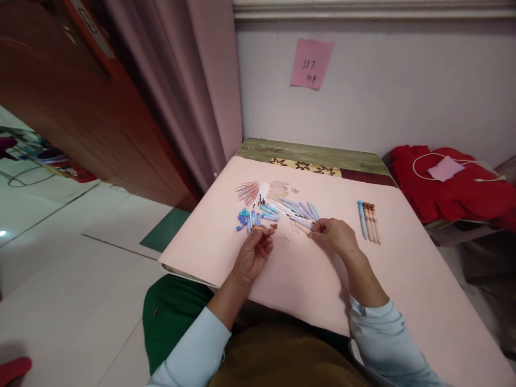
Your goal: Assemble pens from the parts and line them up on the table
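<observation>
My left hand (253, 255) is closed on a short orange-brown pen part (261, 229), held above the table near the blue pieces. My right hand (332, 235) is in a pinch at the near end of a pale orange pen barrel (301, 228); the fingers partly hide that end. Between and beyond the hands lie lilac pen barrels (298, 207) and white refills with dark tips. Blue pen sections (253, 217) and small blue clips or caps (243, 216) are heaped left of them. A small brown piece (274, 226) shows just past my left fingertips.
Clear pinkish tubes (249, 191) fan out at the back left, with tiny springs (295, 190) near the back. One blue pen (362, 219) and three brown pens (371, 223) lie at right. The pink-covered table (298, 285) meets the wall; red cloth (451, 188) sits beyond it.
</observation>
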The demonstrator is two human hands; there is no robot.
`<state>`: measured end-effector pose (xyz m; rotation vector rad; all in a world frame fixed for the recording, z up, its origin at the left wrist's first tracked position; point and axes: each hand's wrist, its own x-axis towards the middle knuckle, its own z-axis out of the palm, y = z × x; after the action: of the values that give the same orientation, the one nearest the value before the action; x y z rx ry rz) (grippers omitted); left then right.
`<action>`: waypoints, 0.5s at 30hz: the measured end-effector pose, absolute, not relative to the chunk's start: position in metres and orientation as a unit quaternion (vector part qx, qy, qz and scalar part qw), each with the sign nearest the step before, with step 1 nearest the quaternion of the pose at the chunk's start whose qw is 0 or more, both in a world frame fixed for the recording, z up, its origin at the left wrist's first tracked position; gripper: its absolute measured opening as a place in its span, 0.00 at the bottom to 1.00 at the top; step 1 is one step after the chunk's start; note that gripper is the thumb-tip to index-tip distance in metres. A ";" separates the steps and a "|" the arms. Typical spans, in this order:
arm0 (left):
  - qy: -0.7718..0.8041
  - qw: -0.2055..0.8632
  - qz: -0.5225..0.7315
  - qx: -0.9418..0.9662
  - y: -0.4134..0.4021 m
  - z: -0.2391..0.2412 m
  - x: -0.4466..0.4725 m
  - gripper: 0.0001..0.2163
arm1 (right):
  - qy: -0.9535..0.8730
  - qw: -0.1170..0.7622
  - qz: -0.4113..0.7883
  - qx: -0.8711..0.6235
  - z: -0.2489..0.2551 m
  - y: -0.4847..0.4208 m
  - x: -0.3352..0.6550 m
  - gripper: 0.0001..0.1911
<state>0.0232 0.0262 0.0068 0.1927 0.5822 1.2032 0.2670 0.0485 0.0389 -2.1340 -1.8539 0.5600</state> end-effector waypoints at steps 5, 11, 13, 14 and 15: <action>0.270 0.780 0.556 0.098 0.025 0.004 0.023 0.04 | -0.662 0.105 0.181 -0.720 0.037 0.047 0.261 0.06; 0.255 0.785 0.553 0.114 0.026 0.003 0.024 0.05 | -0.671 0.096 0.174 -0.715 0.038 0.047 0.259 0.06; 0.253 0.783 0.558 0.111 0.026 0.003 0.024 0.05 | -0.664 0.109 0.170 -0.720 0.039 0.047 0.258 0.07; 0.254 0.781 0.560 0.108 0.026 0.002 0.024 0.05 | -0.660 0.119 0.168 -0.722 0.039 0.047 0.258 0.07; 0.256 0.780 0.562 0.103 0.026 0.002 0.023 0.05 | -0.657 0.131 0.167 -0.723 0.039 0.047 0.257 0.07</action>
<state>0.0234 0.0264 0.0021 0.2236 0.5529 1.2148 0.2567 0.0466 0.0391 -2.0995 -1.9077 0.4856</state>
